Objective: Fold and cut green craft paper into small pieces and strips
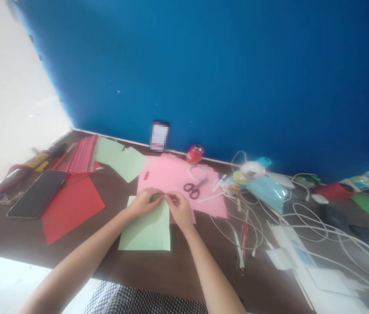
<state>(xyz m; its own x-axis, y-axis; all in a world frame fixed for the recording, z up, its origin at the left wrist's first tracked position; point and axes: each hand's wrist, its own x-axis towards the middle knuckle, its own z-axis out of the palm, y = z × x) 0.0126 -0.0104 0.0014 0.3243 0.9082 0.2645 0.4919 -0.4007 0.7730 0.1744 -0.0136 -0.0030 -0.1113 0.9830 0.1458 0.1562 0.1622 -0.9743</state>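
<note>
A pale green sheet of paper (148, 229) lies on the dark brown table (145, 270) in front of me. My left hand (145, 203) and my right hand (179, 209) meet at its far edge, fingers pinched on the paper's top edge. Just beyond them lies a stack of pink paper (171, 176) with black-handled scissors (192, 188) on it.
Red paper (69, 207), a dark phone (38, 193), folded red sheets (81, 155) and green sheets (120, 159) lie left. A red tape roll (196, 153) stands by the blue wall (220, 74). White cables (315, 235), pens (241, 237) and bottles (253, 170) clutter the right.
</note>
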